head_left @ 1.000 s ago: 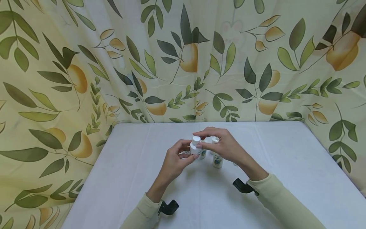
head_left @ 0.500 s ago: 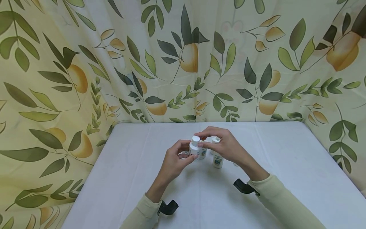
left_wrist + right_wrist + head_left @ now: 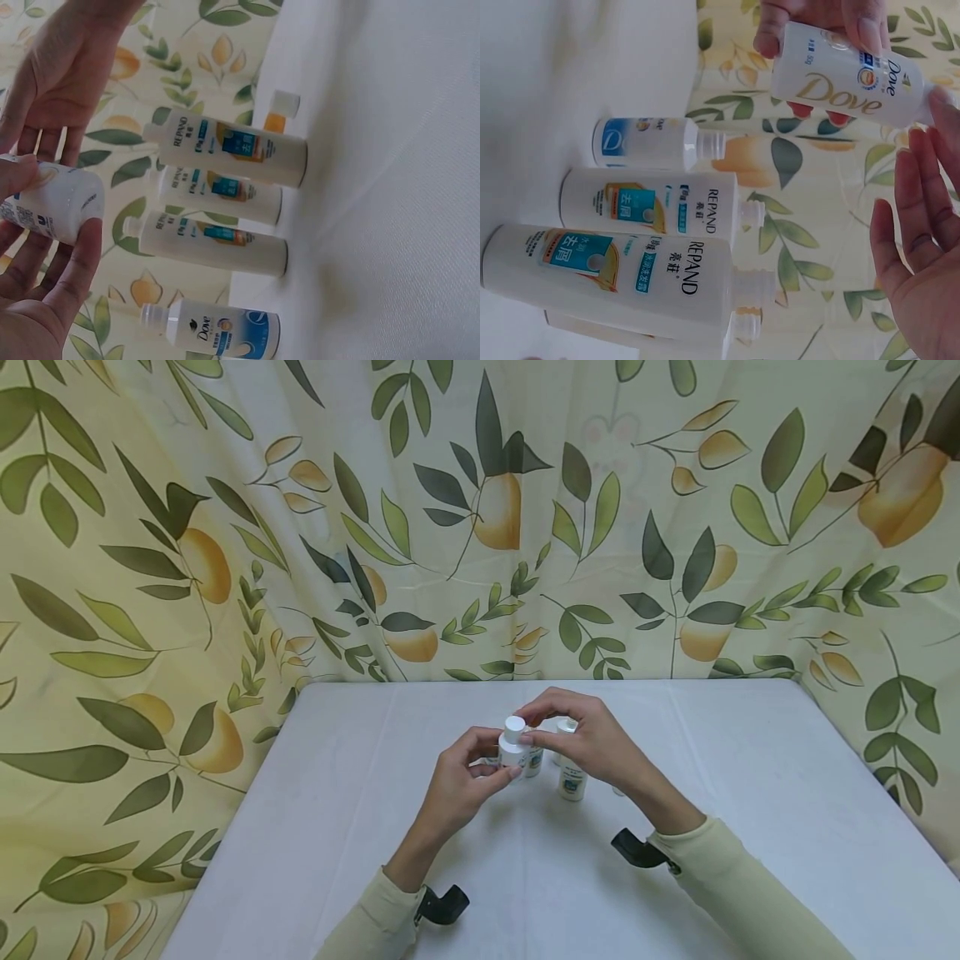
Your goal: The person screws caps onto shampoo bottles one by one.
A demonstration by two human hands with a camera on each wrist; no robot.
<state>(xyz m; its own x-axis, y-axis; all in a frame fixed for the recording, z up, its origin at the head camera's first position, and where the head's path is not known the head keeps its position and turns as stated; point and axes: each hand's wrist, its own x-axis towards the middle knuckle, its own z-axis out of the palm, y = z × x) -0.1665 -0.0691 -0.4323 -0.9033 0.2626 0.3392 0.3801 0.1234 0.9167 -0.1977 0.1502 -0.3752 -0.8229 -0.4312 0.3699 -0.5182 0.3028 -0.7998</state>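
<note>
My left hand (image 3: 461, 777) holds a small white Dove bottle (image 3: 512, 752) above the table, fingers and thumb around its body. Beside the white cap (image 3: 514, 724) at its top is my right hand (image 3: 585, 739), with thumb and forefinger pinching there. The right wrist view shows the Dove bottle (image 3: 847, 71) lettered in gold, with the right thumb at its narrow end; the other fingers of that right hand (image 3: 926, 247) are extended. In the left wrist view the bottle's base (image 3: 82, 199) faces the table and the cap end is out of frame.
Several white bottles stand behind the hands: REPAND bottles (image 3: 236, 150) with orange and teal labels, and a blue-and-white Dove bottle (image 3: 225, 330). A small white and orange object (image 3: 283, 109) sits beyond them. A leaf-patterned curtain (image 3: 480, 610) borders the white table (image 3: 360, 760).
The right thumb and forefinger have shifted slightly to the right at the cap, showing more of it. The left hand and the bottle stay nearly in place.
</note>
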